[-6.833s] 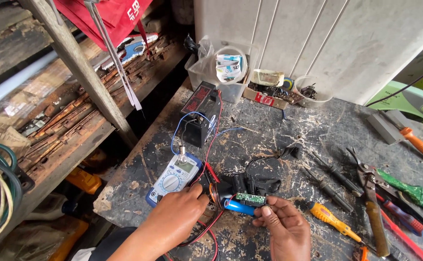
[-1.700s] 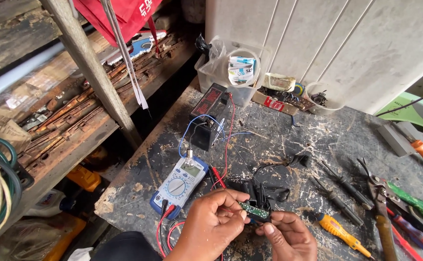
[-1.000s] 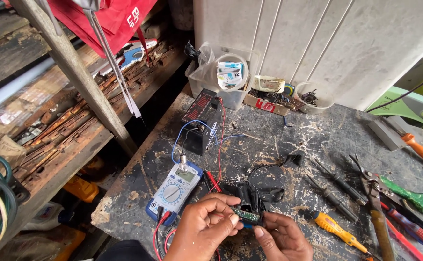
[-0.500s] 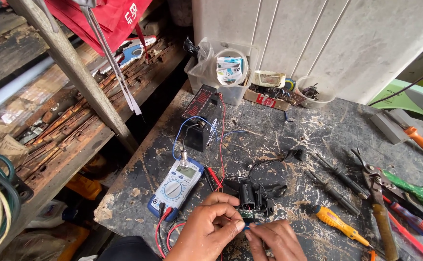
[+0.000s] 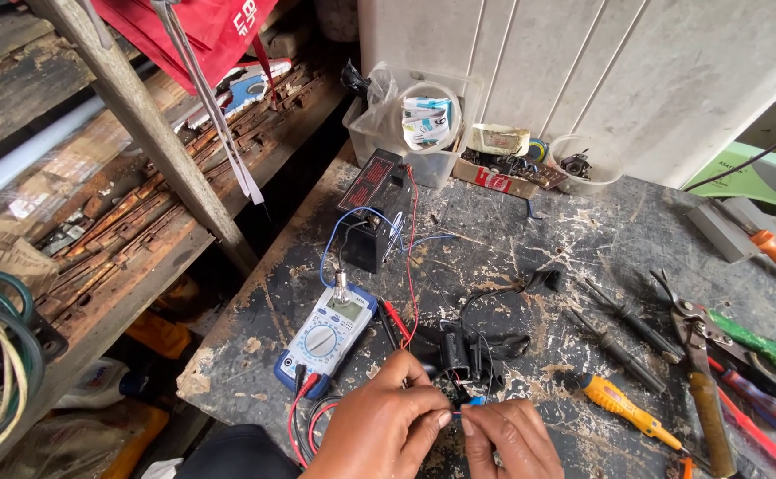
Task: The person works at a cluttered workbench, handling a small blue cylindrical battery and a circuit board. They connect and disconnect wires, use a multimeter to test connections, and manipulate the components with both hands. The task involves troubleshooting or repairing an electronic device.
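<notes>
A small blue cylindrical part (image 5: 475, 402), mostly hidden, is pinched between the fingertips of both hands, just right of the multimeter (image 5: 327, 338). It sits low over the tabletop (image 5: 512, 239), against a tangle of black wiring (image 5: 472, 350).

My one camera sits on my head, looking steeply down and forward over the stained workbench (image 5: 530, 231) toward the white panelled wall (image 5: 583, 71). My hands sit close at the bottom edge; shelves run left.
</notes>
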